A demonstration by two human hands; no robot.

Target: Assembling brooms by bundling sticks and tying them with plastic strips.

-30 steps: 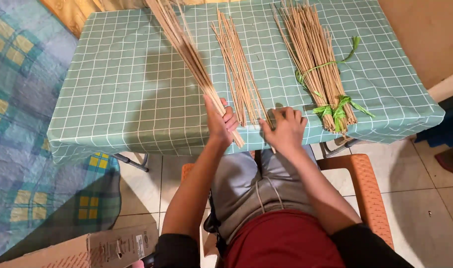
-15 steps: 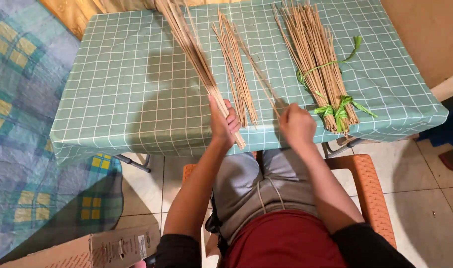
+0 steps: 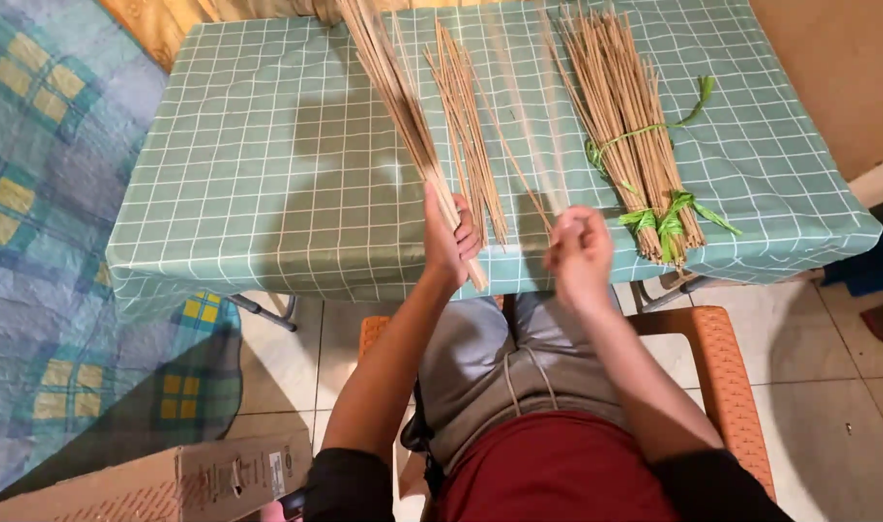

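While both hands grip: three stick bundles [image 3: 616, 126], one table [image 3: 267, 174].

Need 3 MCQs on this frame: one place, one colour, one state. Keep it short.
1. Where does the tied bundle lie?
A. on the table, right of the loose sticks
B. on the floor
C. on the box

2. What colour are the ties on that bundle?
A. red
B. green
C. white

3. What is the left hand doing?
A. lying flat and empty
B. resting on the chair
C. gripping a bunch of sticks

Answers: 1 A, the tied bundle lies on the table, right of the loose sticks. 2 B, the ties are green. 3 C, the left hand is closed round a bunch of sticks that slants up across the table.
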